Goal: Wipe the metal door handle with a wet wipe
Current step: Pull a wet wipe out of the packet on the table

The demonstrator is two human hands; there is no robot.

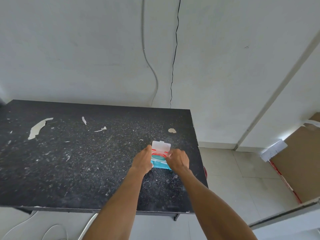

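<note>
wipes pack [160, 161] on dark table [78, 161]

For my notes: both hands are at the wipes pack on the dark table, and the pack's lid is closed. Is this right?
Not quite. The head view shows the lid flipped open, standing up behind the pack. Both the left hand and right hand are at it on the dark table.

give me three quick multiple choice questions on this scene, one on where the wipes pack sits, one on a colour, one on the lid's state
1. The wipes pack lies on the black table
A. near its right edge
B. at its far left corner
C. on the floor

2. The pack body is
A. yellow
B. blue
C. black

3. The lid is
A. shut
B. torn off
C. flipped open

Answers: 1 A, it sits close to the right side; 2 B, blue shows between the left hand and right hand; 3 C, the white flap stands up behind the opening.
</note>
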